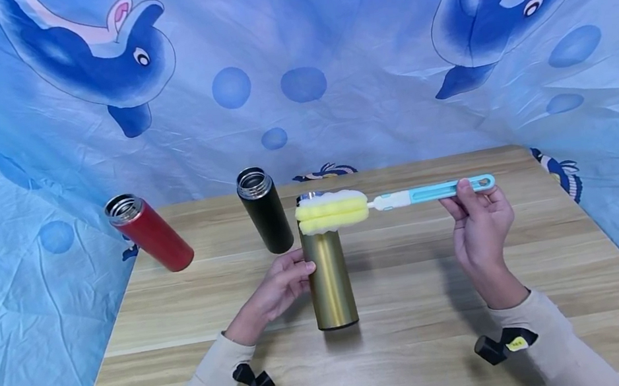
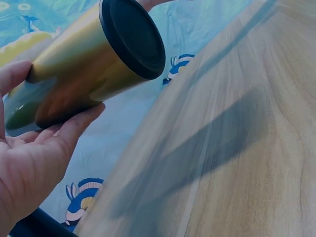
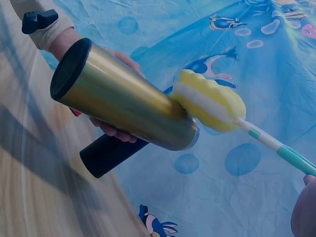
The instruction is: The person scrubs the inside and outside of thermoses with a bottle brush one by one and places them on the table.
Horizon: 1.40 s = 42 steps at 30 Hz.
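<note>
My left hand [image 1: 281,285] grips a gold tumbler bottle [image 1: 330,283] round its side, lifted off the table with its dark base [image 2: 136,37] toward me in the left wrist view. Between the thumb and fingers of my right hand [image 1: 483,227] is the turquoise handle of a bottle brush [image 1: 435,192], held level. Its yellow and white sponge head [image 3: 210,101] overlaps the upper end of the gold bottle in the head view, hiding most of the mouth. In the right wrist view the sponge lies beside the bottle's rim end, outside it.
A black bottle [image 1: 266,216] without a lid stands just behind my left hand. Further left is a red bottle [image 1: 155,236], also lidless. Both are on the wooden table [image 1: 415,337], and a blue dolphin-printed sheet [image 1: 346,34] hangs along its back and sides.
</note>
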{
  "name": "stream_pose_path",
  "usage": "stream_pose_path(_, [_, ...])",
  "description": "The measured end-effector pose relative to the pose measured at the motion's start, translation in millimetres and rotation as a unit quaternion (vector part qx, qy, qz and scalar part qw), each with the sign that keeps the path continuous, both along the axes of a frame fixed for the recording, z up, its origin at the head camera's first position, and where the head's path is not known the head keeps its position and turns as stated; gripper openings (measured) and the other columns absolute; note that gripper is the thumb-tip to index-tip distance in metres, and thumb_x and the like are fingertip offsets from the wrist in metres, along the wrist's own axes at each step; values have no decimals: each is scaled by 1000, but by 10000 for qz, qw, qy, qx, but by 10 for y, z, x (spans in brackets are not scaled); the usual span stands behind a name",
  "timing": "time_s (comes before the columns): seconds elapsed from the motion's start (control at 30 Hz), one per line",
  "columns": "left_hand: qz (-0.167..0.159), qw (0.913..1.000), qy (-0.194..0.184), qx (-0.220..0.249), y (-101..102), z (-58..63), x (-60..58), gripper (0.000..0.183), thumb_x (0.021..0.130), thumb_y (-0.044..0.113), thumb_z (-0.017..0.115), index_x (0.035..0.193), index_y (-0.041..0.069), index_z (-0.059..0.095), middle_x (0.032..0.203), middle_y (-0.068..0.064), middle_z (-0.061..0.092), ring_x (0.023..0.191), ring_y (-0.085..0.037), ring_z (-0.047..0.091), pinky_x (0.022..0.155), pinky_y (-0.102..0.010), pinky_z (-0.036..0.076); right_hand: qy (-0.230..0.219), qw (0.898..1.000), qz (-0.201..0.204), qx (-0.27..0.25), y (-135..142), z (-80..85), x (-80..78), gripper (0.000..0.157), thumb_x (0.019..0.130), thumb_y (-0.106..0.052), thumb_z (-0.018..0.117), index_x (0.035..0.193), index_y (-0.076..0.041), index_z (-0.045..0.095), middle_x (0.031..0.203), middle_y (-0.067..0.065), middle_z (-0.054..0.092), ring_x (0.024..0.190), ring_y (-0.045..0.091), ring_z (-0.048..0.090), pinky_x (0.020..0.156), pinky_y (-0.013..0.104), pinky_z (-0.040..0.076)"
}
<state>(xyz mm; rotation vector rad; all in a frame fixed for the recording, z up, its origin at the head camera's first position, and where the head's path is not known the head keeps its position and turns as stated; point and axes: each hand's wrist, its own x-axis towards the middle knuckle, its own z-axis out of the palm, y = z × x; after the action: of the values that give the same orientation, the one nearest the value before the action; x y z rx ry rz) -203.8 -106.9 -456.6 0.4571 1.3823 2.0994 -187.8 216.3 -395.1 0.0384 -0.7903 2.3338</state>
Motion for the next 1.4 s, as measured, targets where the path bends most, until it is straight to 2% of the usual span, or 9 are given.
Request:
stream_pose_path(0.2, [248,9995,145,-114,-1,-36,-17,60,94,10,68,142,-14,41,108,-5,75,95,-14,72,80,-26,59,-31,9999,-100,-116,29,32,-3,21,89,9,72,97,11,52,83,18,64,69,24,74,64,28,61])
stream_pose_path(0.33, [383,9990,213,-108,-4,-36,-25,64,92,14,73,141,-15,42,107,-3,76,96,-13,73,79,-24,59,-35,9999,-74,-71,44,34,11,20,89,10,71,97,12,52,83,19,64,70,25,75,65,29,61])
stream_pose_path(0.63, [276,9995,165,73,19,-46,-53,53,97,8,66,140,-14,44,110,-6,75,97,-15,72,81,-25,59,-282,9996,-66,-18,76,-10,54,24,85,10,75,96,13,54,81,20,66,65,24,74,61,28,60])
stream_pose_path(0.93, [276,9991,37,310,26,-29,-79,46,96,11,69,134,-7,50,109,-5,75,97,-14,72,82,-26,60,-574,9982,63,132,92,-97,141,19,88,9,72,96,12,55,81,19,67,67,23,75,62,27,60])
stream_pose_path(1.17, [284,9989,33,367,17,-35,-99,39,98,1,59,135,-7,48,109,-4,75,96,-12,71,81,-24,59,-798,9966,148,119,102,-154,198,20,89,8,72,98,12,55,83,19,69,67,23,75,63,26,60])
stream_pose_path(1.4, [245,9990,46,381,10,-52,-134,35,100,2,57,134,-4,52,110,-5,75,96,-13,72,80,-24,59,-874,9958,191,194,111,-190,249,18,90,6,72,97,12,55,82,18,69,68,22,75,64,27,60])
